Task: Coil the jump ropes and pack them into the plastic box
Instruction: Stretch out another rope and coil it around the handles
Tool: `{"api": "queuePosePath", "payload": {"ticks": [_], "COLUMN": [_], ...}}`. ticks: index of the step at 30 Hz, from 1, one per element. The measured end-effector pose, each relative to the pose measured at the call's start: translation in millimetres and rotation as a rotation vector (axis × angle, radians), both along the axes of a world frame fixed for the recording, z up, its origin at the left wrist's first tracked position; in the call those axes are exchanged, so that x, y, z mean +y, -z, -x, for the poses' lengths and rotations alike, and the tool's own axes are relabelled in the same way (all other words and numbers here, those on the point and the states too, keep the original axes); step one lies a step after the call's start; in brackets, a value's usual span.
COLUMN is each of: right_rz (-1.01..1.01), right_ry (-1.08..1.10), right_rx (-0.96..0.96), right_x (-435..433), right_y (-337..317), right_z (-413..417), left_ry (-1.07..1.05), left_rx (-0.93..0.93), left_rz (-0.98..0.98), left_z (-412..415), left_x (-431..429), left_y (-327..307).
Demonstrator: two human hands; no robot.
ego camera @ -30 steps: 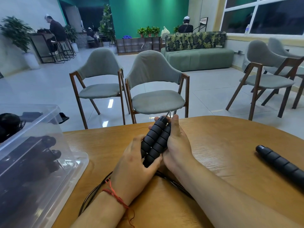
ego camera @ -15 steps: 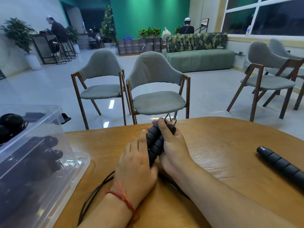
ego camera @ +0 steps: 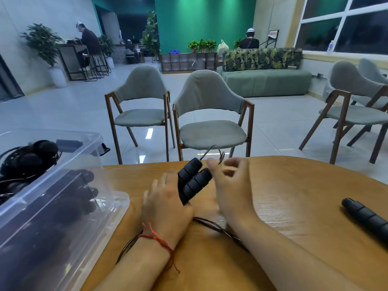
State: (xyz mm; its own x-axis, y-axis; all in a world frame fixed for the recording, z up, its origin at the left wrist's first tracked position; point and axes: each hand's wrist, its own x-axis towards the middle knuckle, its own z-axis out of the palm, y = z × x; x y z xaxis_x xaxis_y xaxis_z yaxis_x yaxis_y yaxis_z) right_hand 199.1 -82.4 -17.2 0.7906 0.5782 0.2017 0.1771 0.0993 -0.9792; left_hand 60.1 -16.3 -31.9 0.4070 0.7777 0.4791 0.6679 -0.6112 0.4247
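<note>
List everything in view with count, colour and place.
handles: two, black, held together mid-table
cord: one, black, on table under the arms
spare handle: one, black, table's right edge
box: one, clear, table's left
ropes: count unclear, black, in box
table: one, wood
chairs: four, grey, beyond table
sofa: one, green, back
left grip: holds handles
right grip: blurred, beside handles
</note>
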Motion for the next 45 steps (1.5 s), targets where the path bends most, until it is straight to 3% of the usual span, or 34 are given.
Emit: {"api": "queuePosePath", "payload": {"ticks": [2, 5, 8, 12, 14, 17, 20, 25, 32, 38, 42, 45], "right_rz": [-0.027, 0.062, 0.216, 0.138, 0.03, -0.048, -0.009, 0.097, 0.238, 0.332, 0.432, 0.534], "right_ry": [0.045, -0.171, -0.199, -0.158, -0.169, -0.176, -0.227, -0.371, -0.456, -0.479, -0.51, -0.618], "right_rx": [-0.292, -0.734, -0.927, -0.932, -0.869, -0.78, -0.802, -0.802, -0.848, -0.814, -0.798, -0.692], "right_x": [-4, -4, -4, -8, -9, -7, -4, 0, 1, -3, -3, -6], "right_y": [-4, -5, 5, 4, 0, 1, 7, 14, 22, 17, 16, -1], "right_z": [-14, -25, -27, -36, -41, -42, -38, -19, -5, -9, -22, -42], "left_ry": [0.002, 0.033, 0.052, 0.097, 0.135, 0.215, 0.31, 0.462, 0.577, 0.54, 0.585, 0.497], "left_rx": [0.045, 0.043, 0.05, -0.072, -0.219, -0.523, -0.864, -1.172, -1.27, -1.355, -1.539, -1.458], "left_rz": [-0.071, -0.129, -0.098, 0.021, 0.118, 0.427, 0.72, 1.024, 1.178, 1.2, 1.172, 1.094], "left_z": [2, 3, 5, 7, 7, 8, 8, -1, -1, 0, 5, 9], "left_x": [3, 1, 3, 4, 1, -2, 2, 1, -2, 3, 18, 29], "left_y": [2, 1, 0, 1, 1, -6, -9, -8, -14, -18, -33, -34]}}
